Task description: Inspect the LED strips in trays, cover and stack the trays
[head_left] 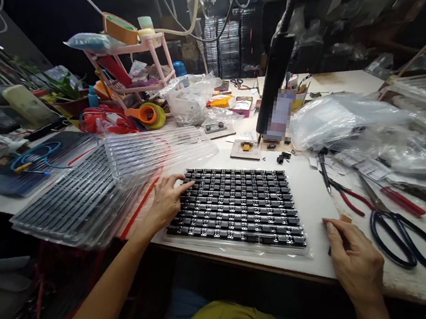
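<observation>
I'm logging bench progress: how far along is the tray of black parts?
Done: the clear tray looks filled with rows of black components. In hand: left hand touches its left edge; right hand rests on the table. Left: stacked trays sit alongside, untouched.

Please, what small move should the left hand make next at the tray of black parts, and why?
Probably press the left hand flat on the tray edge to steady it: only its fingertips touch the left rows, and the right hand rests on the table beside it.

Cluttered white workbench point(320, 203) in a dark room, cables point(195, 7) overhead.
</observation>
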Available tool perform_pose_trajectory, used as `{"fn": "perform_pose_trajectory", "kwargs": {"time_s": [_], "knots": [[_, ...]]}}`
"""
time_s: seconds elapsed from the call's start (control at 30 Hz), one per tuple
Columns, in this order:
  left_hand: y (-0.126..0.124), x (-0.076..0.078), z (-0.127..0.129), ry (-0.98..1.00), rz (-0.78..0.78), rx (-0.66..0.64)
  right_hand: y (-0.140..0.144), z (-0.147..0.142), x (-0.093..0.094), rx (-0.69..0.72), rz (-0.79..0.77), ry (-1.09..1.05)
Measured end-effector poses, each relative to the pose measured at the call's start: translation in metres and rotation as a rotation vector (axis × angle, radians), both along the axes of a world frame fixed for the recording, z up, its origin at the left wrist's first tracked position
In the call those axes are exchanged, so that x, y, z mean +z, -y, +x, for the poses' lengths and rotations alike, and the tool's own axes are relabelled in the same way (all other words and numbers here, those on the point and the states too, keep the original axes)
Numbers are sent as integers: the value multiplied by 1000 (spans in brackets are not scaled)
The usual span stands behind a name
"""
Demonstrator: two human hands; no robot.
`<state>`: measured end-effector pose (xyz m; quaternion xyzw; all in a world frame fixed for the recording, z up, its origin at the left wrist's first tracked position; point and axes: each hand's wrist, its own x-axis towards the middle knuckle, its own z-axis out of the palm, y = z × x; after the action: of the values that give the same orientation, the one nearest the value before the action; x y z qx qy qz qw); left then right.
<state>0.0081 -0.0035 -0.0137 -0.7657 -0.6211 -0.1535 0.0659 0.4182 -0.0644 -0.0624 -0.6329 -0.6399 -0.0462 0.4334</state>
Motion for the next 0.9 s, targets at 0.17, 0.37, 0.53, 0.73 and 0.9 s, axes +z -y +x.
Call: {"fn": "perform_pose_trajectory", "kwargs": {"time_s": [0.17,0.37,0.53,0.73,0.9], "knots": [[1,10,-14,-19,63,36,-3,2,-2,-6,-21,-16],[-8,6,5,-82,7,-29,-3,0,-4,-16,-2,26],[0,27,-29,6,241,288,1,12,-8,-13,13,68],[37,54,-91,179,282,759,0,25,-1,-107,-36,93],[27,43,-91,417,139,683,-8,1,8,-3,12,-12]]}}
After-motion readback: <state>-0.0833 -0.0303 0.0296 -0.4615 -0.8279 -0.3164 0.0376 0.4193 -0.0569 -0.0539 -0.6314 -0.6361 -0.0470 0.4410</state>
